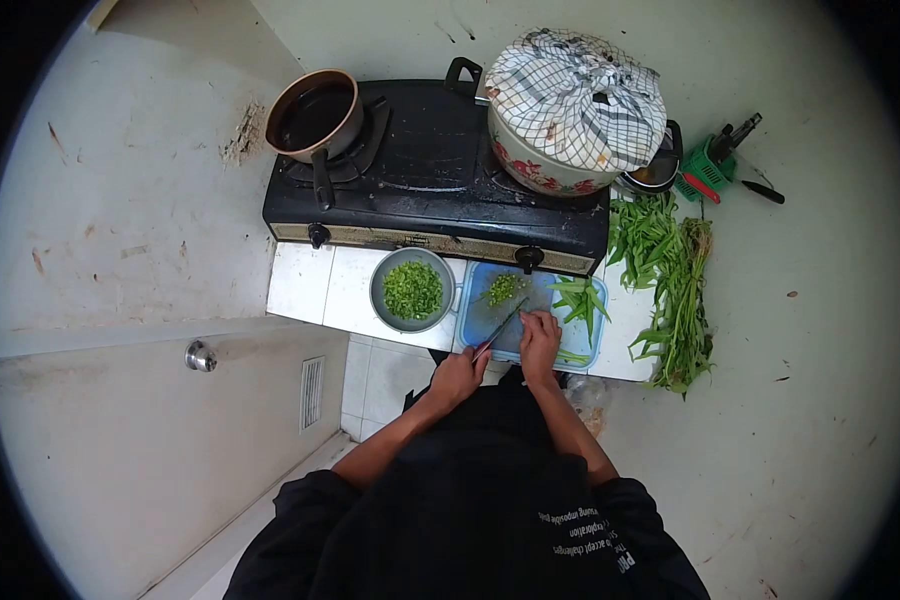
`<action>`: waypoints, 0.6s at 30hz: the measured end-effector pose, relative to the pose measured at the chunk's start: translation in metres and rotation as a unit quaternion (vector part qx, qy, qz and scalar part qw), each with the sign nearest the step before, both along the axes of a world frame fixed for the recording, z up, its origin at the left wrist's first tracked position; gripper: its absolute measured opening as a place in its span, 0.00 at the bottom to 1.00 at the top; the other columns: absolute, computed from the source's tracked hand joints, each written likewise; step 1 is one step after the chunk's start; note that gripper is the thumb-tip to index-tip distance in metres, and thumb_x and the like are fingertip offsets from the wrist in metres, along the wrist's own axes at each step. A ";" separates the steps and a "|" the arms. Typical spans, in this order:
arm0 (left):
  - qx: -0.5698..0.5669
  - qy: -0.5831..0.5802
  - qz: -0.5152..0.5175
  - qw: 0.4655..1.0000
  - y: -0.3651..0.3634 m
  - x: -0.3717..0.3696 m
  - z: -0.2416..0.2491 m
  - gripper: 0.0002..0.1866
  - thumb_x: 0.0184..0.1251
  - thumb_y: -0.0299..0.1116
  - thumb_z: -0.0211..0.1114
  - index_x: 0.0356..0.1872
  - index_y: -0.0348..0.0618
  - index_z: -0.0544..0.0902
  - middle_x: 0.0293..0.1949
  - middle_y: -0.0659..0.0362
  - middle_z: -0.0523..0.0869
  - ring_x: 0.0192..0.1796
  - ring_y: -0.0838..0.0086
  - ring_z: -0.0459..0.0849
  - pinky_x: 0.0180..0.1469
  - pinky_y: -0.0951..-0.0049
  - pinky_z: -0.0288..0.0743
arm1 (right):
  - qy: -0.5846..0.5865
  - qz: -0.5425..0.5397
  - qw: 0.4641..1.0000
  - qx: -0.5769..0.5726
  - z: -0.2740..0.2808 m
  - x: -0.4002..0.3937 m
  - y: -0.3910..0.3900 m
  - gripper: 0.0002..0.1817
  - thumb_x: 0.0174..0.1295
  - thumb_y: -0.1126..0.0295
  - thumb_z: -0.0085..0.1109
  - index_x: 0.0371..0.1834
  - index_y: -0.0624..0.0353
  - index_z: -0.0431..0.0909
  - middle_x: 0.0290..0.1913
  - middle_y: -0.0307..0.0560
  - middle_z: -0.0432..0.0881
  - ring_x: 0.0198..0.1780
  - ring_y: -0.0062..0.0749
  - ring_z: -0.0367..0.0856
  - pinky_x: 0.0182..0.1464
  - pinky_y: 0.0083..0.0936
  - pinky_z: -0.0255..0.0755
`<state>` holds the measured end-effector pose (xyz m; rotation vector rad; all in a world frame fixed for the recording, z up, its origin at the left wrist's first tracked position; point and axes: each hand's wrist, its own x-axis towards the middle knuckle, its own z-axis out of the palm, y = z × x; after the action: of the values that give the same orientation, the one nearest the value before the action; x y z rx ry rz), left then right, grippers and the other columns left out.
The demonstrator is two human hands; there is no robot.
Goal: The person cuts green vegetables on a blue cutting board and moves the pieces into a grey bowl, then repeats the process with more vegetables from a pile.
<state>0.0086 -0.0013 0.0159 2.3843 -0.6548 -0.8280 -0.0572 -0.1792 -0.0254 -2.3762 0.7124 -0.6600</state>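
My left hand (457, 378) is closed around the red handle of a kitchen knife (500, 331), its blade slanting up and right over the cutting board (478, 318). Close to the blade, my right hand (540, 345) is curled with fingertips down on the board; what it pinches is hidden. A small heap of chopped greens (502, 290) lies just beyond the knife. To the right of my right hand are uncut green leaves (578, 297) and a pale green stalk (573, 356). Left of the board stands a grey bowl (376, 298) holding chopped greens (412, 290).
A black gas stove (420, 150) sits behind the board, bearing a saucepan (320, 125) and a large cloth-covered pot (540, 165). Leafy stalks (675, 270) lie along the counter's right side, below a green utensil basket (708, 168). A door (170, 400) stands left.
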 end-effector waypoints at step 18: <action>-0.046 0.023 0.006 0.999 -0.017 -0.004 0.006 0.29 0.79 0.53 0.53 0.40 0.29 0.81 0.31 0.31 0.85 0.38 0.32 0.85 0.42 0.41 0.80 | -0.012 0.003 1.000 0.007 -0.004 -0.001 0.000 0.10 0.60 0.80 0.61 0.43 0.57 0.85 0.41 0.46 0.80 0.47 0.47 0.79 0.50 0.42 0.72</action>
<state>0.0050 -0.0179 0.0220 2.2785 -0.6454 -0.8267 -0.0584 -0.1790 -0.0291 -2.3539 0.6971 -0.6773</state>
